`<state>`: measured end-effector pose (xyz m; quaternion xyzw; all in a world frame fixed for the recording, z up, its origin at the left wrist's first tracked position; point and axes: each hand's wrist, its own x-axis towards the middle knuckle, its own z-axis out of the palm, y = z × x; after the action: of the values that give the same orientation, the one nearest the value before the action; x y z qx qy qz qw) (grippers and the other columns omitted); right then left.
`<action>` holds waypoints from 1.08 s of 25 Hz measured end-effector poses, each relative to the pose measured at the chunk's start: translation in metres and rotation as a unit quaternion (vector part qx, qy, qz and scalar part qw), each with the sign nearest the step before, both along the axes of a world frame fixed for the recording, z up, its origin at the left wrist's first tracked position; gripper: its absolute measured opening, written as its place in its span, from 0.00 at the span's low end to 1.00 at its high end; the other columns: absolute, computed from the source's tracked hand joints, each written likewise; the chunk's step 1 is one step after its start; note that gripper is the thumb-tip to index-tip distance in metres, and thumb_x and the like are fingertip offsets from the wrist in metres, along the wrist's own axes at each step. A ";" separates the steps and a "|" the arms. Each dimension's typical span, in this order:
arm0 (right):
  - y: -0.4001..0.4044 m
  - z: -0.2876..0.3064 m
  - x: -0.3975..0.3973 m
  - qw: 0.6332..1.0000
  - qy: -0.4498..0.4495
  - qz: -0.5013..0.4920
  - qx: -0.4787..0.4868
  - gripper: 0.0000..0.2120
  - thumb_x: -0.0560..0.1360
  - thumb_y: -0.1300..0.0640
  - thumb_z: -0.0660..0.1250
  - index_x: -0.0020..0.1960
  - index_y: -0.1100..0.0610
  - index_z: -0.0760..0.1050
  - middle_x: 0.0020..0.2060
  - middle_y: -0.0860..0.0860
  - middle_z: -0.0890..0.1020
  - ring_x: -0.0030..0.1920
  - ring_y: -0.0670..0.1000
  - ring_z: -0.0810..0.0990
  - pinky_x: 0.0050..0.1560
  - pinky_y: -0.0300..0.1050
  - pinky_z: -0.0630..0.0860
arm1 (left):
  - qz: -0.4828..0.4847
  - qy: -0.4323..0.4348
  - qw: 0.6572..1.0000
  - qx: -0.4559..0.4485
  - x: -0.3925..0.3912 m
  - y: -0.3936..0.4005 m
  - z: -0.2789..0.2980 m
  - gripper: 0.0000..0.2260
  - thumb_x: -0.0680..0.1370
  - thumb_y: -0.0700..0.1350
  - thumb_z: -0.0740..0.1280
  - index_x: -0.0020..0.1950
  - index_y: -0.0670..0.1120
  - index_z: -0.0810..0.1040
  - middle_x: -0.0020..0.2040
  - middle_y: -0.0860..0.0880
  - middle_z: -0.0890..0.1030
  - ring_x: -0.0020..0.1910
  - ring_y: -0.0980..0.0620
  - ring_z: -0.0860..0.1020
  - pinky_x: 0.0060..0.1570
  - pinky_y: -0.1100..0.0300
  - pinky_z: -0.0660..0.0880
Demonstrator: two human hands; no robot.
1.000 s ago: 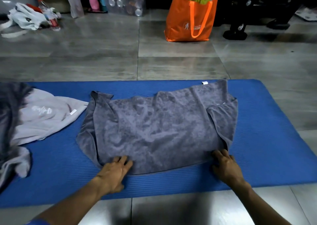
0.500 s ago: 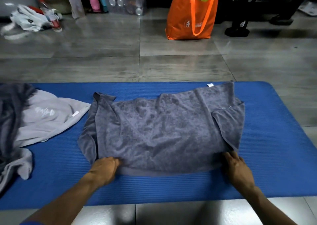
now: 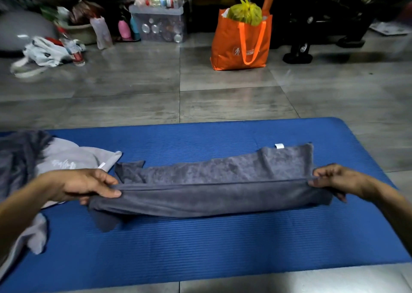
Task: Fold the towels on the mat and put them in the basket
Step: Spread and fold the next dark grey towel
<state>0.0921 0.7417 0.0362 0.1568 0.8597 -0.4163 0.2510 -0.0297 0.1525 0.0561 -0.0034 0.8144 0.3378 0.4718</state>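
The dark grey towel (image 3: pixel 214 181) lay across the middle of the blue mat (image 3: pixel 223 243), its long axis running left to right, parallel to the mat's long side. Its near edge was raised off the mat and stretched taut between 2 hands, while the far portion, carrying a small white tag (image 3: pixel 279 145), rested flat on the mat beyond.

The left hand (image 3: pixel 82 184) pinched the near left corner, thumb on top and fingers curled beneath the cloth. The right hand (image 3: pixel 334 180) pinched the near right corner in the same manner. Both grips were narrow and closed on fabric. Each hand sat at its own end of the lifted edge, so neither was nearer the work than the other.

In my judgement, the step in hand was a lengthwise fold: the far edge lay directly away from the person, so the lifted edge would need to travel forward, square to the long axis, to meet it. A loose flap hung below the left corner and might bunch.

A light grey towel (image 3: pixel 66 161) and other dark cloth lay at the mat's left end, unfolded. No basket could be identified with confidence. An orange bag (image 3: pixel 240 45) stood on the tiled floor well beyond the mat.
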 end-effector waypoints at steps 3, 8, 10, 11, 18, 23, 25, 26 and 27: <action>-0.007 0.020 -0.028 0.997 0.048 -0.059 0.035 0.13 0.76 0.71 0.57 0.36 0.59 0.69 0.22 0.54 0.68 0.19 0.51 0.65 0.23 0.40 0.64 | 0.048 0.105 0.991 -0.074 -0.025 -0.003 0.018 0.11 0.72 0.47 0.76 0.41 0.40 0.80 0.30 0.45 0.72 0.24 0.53 0.66 0.19 0.66 0.60; -0.022 0.010 -0.100 0.941 0.195 -0.227 0.156 0.12 0.75 0.68 0.58 0.41 0.56 0.77 0.38 0.55 0.79 0.43 0.56 0.78 0.43 0.43 0.74 | 0.270 0.276 0.918 -0.090 -0.058 0.034 0.013 0.09 0.79 0.38 0.67 0.39 0.39 0.74 0.39 0.39 0.74 0.34 0.43 0.73 0.23 0.59 0.76; -0.026 0.029 -0.127 0.905 0.289 -0.292 0.114 0.14 0.75 0.70 0.57 0.41 0.54 0.76 0.42 0.53 0.78 0.46 0.52 0.77 0.50 0.38 0.71 | 0.291 0.417 0.855 -0.099 -0.074 0.033 0.023 0.05 0.78 0.37 0.67 0.44 0.37 0.78 0.44 0.34 0.79 0.41 0.43 0.79 0.42 0.51 0.76; -0.030 0.047 -0.139 0.883 0.352 -0.298 0.084 0.17 0.75 0.71 0.57 0.38 0.52 0.73 0.41 0.51 0.78 0.43 0.48 0.76 0.49 0.33 0.70 | 0.299 0.491 0.815 -0.076 -0.083 0.030 0.035 0.05 0.77 0.37 0.66 0.47 0.35 0.79 0.46 0.33 0.80 0.41 0.54 0.80 0.47 0.49 0.75; -0.027 0.104 -0.139 0.766 0.543 -0.230 0.256 0.11 0.71 0.68 0.55 0.44 0.59 0.75 0.45 0.58 0.79 0.49 0.54 0.76 0.54 0.46 0.69 | 0.162 0.689 0.701 -0.082 -0.090 -0.004 0.099 0.09 0.73 0.38 0.61 0.51 0.41 0.76 0.45 0.35 0.79 0.44 0.37 0.78 0.49 0.46 0.74; -0.020 -0.004 -0.076 0.803 0.446 -0.094 0.385 0.08 0.71 0.65 0.56 0.42 0.60 0.74 0.40 0.62 0.78 0.44 0.65 0.73 0.46 0.57 0.70 | 0.030 0.579 0.801 -0.151 -0.025 -0.005 0.025 0.05 0.72 0.33 0.70 0.46 0.41 0.81 0.39 0.38 0.83 0.42 0.38 0.81 0.42 0.50 0.74; -0.022 -0.048 -0.048 0.823 0.396 -0.055 0.404 0.08 0.69 0.64 0.56 0.39 0.61 0.73 0.37 0.62 0.78 0.40 0.65 0.74 0.42 0.56 0.71 | -0.017 0.515 0.844 -0.150 -0.002 -0.006 -0.019 0.04 0.71 0.35 0.72 0.41 0.43 0.82 0.37 0.41 0.83 0.41 0.40 0.82 0.40 0.54 0.73; -0.023 -0.067 -0.033 0.829 0.378 -0.033 0.410 0.07 0.67 0.64 0.56 0.38 0.61 0.73 0.35 0.62 0.78 0.38 0.65 0.74 0.41 0.56 0.71 | -0.036 0.474 0.867 -0.151 0.008 -0.005 -0.040 0.04 0.71 0.36 0.73 0.41 0.44 0.83 0.38 0.43 0.83 0.41 0.42 0.82 0.40 0.56 0.72; -0.025 -0.083 -0.018 0.838 0.363 -0.017 0.407 0.06 0.64 0.64 0.57 0.37 0.61 0.72 0.33 0.61 0.78 0.36 0.65 0.75 0.40 0.56 0.71 | -0.060 0.432 0.886 -0.160 0.018 -0.005 -0.058 0.02 0.71 0.37 0.73 0.41 0.44 0.83 0.40 0.45 0.84 0.42 0.43 0.82 0.40 0.59 0.71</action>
<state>0.0742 0.7170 -0.0464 0.0969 0.9784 -0.0599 -0.1727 -0.0121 0.1478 -0.0019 0.1163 0.9793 0.1414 0.0861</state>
